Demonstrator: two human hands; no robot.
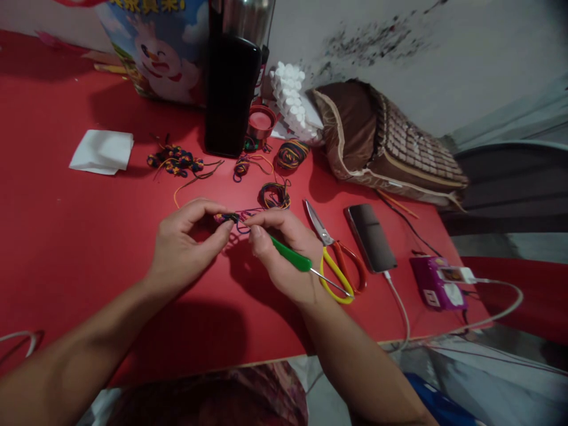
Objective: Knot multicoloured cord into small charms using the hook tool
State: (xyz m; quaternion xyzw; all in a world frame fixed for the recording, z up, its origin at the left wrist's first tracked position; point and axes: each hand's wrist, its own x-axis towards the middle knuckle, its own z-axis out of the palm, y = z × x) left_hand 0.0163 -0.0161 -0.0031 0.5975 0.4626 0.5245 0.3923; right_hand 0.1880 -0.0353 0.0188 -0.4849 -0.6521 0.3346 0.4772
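My left hand (189,234) pinches a small knotted piece of dark, multicoloured cord (227,218) between thumb and fingertips, just above the red table. Close beside it, the thumb and index finger of my right hand (284,248) are drawn together at the loose strands of that cord. A green-handled crochet hook (290,254) is tucked in my right hand, its thin metal shaft pointing back toward the wrist. Whether the right fingertips also grip a strand is too small to tell. A loose coil of cord (274,195) lies just beyond my hands.
Scissors (331,239) and a charging phone (371,236) lie to the right, near a purple power socket (439,283). A black phone (233,97) stands upright at the back. Behind my hands are a cord ball (291,154), knotted cord pieces (175,160) and folded white paper (102,152).
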